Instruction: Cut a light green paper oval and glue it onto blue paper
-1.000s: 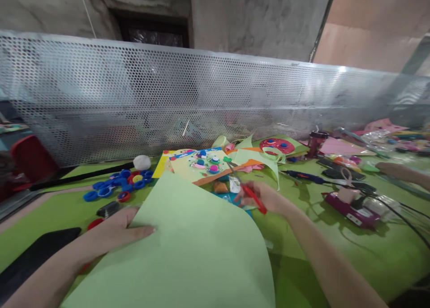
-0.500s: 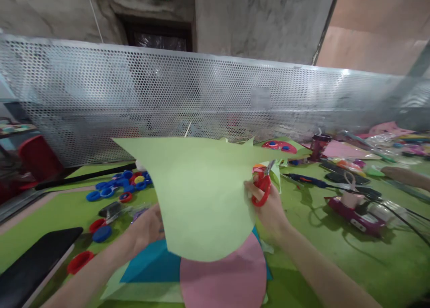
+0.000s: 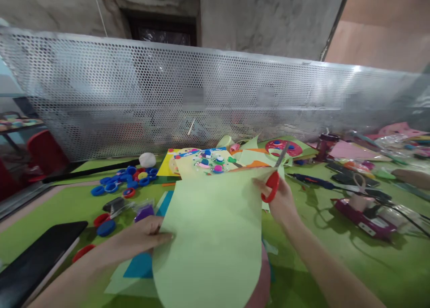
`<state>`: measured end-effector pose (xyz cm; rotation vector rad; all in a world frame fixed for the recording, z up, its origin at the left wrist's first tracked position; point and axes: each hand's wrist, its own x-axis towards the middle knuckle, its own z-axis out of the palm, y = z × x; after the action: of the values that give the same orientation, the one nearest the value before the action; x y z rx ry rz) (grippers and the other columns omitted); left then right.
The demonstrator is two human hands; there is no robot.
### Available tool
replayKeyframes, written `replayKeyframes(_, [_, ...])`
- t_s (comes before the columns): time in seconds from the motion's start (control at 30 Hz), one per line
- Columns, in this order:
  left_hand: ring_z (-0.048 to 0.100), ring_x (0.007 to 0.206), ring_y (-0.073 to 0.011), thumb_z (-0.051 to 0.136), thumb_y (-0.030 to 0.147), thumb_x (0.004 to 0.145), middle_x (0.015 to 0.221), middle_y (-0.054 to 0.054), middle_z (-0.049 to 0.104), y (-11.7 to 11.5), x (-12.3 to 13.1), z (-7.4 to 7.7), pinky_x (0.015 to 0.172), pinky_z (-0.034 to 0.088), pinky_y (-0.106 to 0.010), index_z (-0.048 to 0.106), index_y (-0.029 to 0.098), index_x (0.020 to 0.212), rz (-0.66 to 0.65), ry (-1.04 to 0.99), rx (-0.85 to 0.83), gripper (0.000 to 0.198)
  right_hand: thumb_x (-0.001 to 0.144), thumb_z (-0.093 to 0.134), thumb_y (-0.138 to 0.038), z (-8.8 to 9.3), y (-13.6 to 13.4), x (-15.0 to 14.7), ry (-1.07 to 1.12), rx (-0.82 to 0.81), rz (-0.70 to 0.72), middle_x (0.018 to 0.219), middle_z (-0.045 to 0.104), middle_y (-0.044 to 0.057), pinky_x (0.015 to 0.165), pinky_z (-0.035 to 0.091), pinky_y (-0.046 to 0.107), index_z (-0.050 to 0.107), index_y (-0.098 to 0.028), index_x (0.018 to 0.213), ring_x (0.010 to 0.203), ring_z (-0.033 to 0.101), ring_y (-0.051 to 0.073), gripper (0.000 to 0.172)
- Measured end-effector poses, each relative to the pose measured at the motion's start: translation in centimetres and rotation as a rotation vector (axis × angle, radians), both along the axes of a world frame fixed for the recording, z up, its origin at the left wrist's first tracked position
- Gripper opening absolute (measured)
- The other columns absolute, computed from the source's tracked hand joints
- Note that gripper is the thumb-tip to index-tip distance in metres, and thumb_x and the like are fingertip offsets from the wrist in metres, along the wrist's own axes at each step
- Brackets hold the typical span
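Note:
My left hand (image 3: pixel 141 238) pinches the left edge of a large light green paper sheet (image 3: pixel 211 236) and holds it up over the table. My right hand (image 3: pixel 280 200) grips red-handled scissors (image 3: pixel 273 180) at the sheet's upper right corner, blades pointing up and away. Under the sheet lie a blue paper (image 3: pixel 143 263) and a pink round paper (image 3: pixel 260 290), mostly covered.
Blue and red bottle caps (image 3: pixel 124 182) lie at the left, a black phone (image 3: pixel 36 258) at the near left. Coloured craft papers (image 3: pixel 215 160) are piled behind the sheet. A glue gun (image 3: pixel 312 180), a purple device (image 3: pixel 364 214) and cables sit at the right. Another person's hand (image 3: pixel 411 178) rests far right. A perforated metal screen (image 3: pixel 201 97) closes the back.
The green sheet has been lowered from its raised, spread position and turned lengthwise toward me. My right hand with the scissors has moved to its upper right corner.

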<state>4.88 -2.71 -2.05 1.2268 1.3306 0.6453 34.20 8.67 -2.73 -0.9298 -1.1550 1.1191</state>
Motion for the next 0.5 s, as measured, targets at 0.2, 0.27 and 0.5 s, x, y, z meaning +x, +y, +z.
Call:
replayKeyframes(0.2, [0.067, 0.075, -0.0194, 0.069, 0.039, 0.071, 0.082, -0.002, 0.074, 0.7, -0.5, -0.2, 0.061, 0.051, -0.024, 0.069, 0.020, 0.087, 0.097, -0.082, 0.017, 0.025, 0.055, 0.080, -0.028, -0.1, 0.4, 0.1, 0.063, -0.005, 0.005, 0.086, 0.069, 0.005, 0.071, 0.052, 0.040, 0.061, -0.020, 0.085, 0.076, 0.065, 0.024, 0.037])
replayKeyframes(0.27, [0.067, 0.082, -0.0195, 0.071, 0.042, 0.069, 0.090, -0.002, 0.073, 0.9, -0.1, -0.6, 0.067, 0.054, -0.026, 0.066, 0.022, 0.093, 0.196, -0.180, 0.057, 0.032, 0.058, 0.078, -0.028, -0.5, 0.6, 0.2, 0.142, 0.035, -0.056, 0.092, 0.067, 0.004, 0.078, 0.051, 0.039, 0.059, -0.022, 0.087, 0.083, 0.064, 0.023, 0.035])
replayKeyframes(0.5, [0.068, 0.084, -0.0293, 0.083, 0.038, 0.053, 0.091, -0.011, 0.074, 0.0, 4.2, -2.1, 0.070, 0.058, -0.039, 0.065, 0.016, 0.090, 0.386, -0.535, 0.032, 0.047, 0.062, 0.074, -0.027, -0.6, 0.5, -0.1, 0.348, 0.107, -0.226, 0.099, 0.066, 0.002, 0.086, 0.049, 0.036, 0.056, -0.024, 0.096, 0.095, 0.062, 0.020, 0.038])
